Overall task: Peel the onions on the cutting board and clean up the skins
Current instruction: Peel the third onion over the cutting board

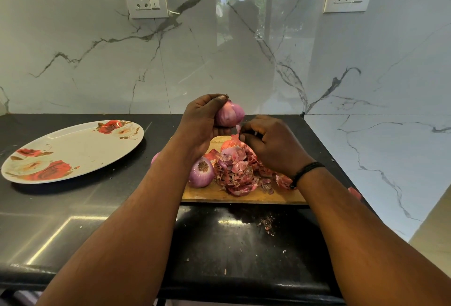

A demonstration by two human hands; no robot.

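A: Hands first, please. How are they placed?

B: Both forearms reach in from the near edge. The left hand [199, 122] is raised above the far end of the cutting board [214, 193], fingers curled round an onion [230, 113], thumb on its top. The right hand [269, 145] sits just right of it and slightly lower, fingertips pinching a thin strip of skin [238, 129] that hangs from the onion's underside. A black band [306, 171] circles the right wrist.

A: And the onion itself?

B: Pale purple and glossy, mostly bare, with a darker tuft at the top.

A: Where does everything lie relative to the hands?

B: Directly below the right hand is a heap of reddish peels [240, 171] on the board. Left of the heap, beside the left forearm, a second onion [201, 175] rests on the board, root end facing up. Part of another onion [155, 158] peeks out left of that forearm. A floral plate [73, 152] sits well apart on the left of the dark counter [97, 208].
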